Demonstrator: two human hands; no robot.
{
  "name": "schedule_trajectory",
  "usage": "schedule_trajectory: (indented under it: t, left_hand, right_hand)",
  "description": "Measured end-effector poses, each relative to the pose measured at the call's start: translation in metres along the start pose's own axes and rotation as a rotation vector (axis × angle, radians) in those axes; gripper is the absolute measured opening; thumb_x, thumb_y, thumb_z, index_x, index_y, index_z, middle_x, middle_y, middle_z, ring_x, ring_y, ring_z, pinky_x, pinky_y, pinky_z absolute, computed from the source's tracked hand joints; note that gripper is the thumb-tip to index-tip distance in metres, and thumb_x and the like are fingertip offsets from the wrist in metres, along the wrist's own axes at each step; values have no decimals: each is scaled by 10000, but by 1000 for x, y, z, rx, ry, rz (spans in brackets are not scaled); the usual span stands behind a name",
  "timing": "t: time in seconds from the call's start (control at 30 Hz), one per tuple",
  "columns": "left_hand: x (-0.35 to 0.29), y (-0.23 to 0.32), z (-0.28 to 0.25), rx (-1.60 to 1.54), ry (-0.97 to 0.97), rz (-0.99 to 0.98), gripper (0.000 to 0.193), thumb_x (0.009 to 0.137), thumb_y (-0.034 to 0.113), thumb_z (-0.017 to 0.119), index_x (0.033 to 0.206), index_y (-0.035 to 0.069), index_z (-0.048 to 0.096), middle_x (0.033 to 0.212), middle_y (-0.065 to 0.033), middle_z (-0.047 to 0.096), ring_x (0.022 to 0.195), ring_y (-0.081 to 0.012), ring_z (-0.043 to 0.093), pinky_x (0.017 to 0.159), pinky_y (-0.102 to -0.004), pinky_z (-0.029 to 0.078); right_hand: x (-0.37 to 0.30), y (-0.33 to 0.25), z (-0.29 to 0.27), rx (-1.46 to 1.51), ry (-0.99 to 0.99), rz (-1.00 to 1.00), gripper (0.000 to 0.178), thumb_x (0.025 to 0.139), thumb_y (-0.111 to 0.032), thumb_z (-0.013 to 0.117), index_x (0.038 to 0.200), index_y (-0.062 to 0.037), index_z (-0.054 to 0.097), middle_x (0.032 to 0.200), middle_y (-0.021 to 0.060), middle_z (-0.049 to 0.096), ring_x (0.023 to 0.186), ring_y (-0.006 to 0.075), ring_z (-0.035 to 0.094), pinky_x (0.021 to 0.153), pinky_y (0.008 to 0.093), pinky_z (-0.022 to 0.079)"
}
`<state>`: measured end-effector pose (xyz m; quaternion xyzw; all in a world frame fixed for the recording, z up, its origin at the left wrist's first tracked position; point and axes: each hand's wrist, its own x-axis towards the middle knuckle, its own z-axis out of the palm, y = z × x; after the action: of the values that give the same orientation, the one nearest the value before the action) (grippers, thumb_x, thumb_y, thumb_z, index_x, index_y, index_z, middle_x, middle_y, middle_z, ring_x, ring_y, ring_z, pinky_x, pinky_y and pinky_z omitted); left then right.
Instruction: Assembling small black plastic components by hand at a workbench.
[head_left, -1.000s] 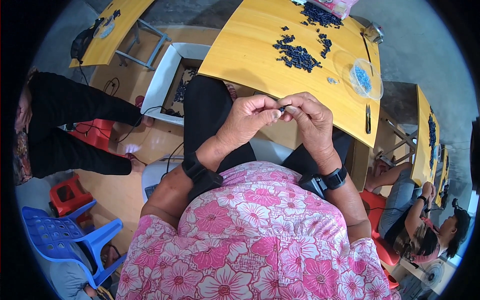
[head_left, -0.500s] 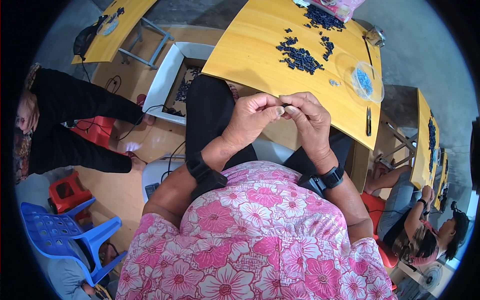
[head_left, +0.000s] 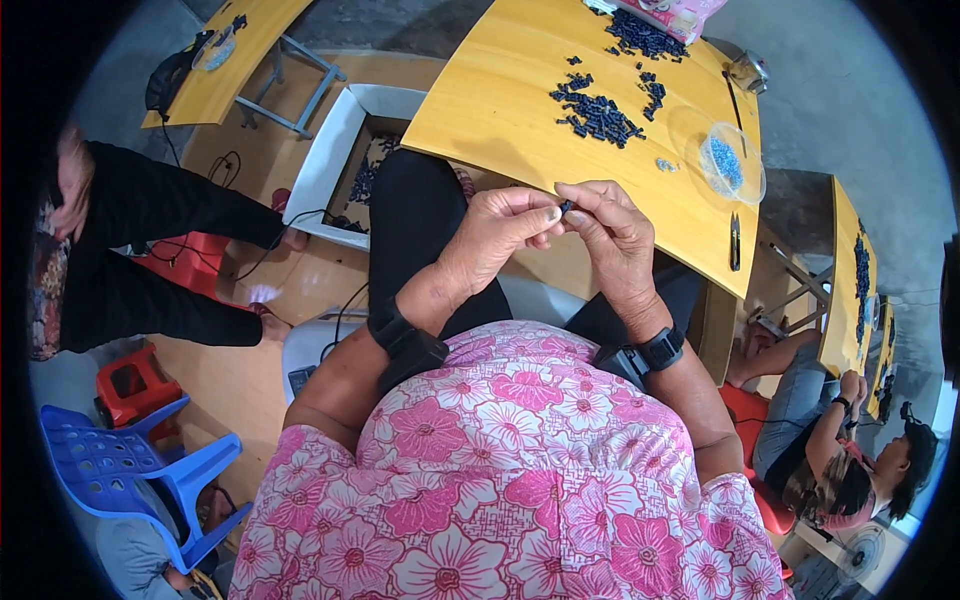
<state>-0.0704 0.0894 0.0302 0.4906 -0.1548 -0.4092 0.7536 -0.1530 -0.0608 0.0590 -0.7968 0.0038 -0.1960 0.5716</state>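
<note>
In front of my lap, my two hands meet near the front edge of the yellow table (head_left: pixel 500 110). My right hand (head_left: pixel 622 245) pinches a small black plastic part (head_left: pixel 566 207) between thumb and fingertips. My left hand (head_left: pixel 490 235) is closed in a pinch right beside that part; whatever its fingertips hold is too small to make out. Loose black parts (head_left: pixel 600 118) like it lie in a pile on the table beyond my hands. Toward the right are a clear bowl of light-blue pieces (head_left: pixel 725 165) and black-handled snips (head_left: pixel 735 242).
A white box (head_left: pixel 335 150) holding black parts stands on the floor, left of the table. A person in black trousers (head_left: pixel 170 200) is at the left, near a blue plastic chair (head_left: pixel 110 465). Another person (head_left: pixel 850 450) sits working at a table at the right.
My fingertips have shifted slightly apart, and more of the black part shows between them. The hand of the person at the left has moved up.
</note>
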Motion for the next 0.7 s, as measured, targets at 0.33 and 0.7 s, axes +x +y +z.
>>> schedule_trajectory:
  t: [0.33,0.7]
  left_hand:
    - [-2,0,2,33,19,23,166,888,116,627,1001,-6,632,875,-56,648,763,-89,586,733,-225,500]
    - [-2,-2,2,58,18,50,141,890,93,610,983,-11,633,920,-87,665,783,-92,593,721,-218,495]
  right_hand:
    - [0,1,-1,171,42,179,170,851,32,599,1001,14,678,914,79,638,750,125,628,702,235,512]
    - [5,7,-4,346,-26,328,141,874,-1,579,968,19,682,887,61,629,745,108,615,725,244,513]
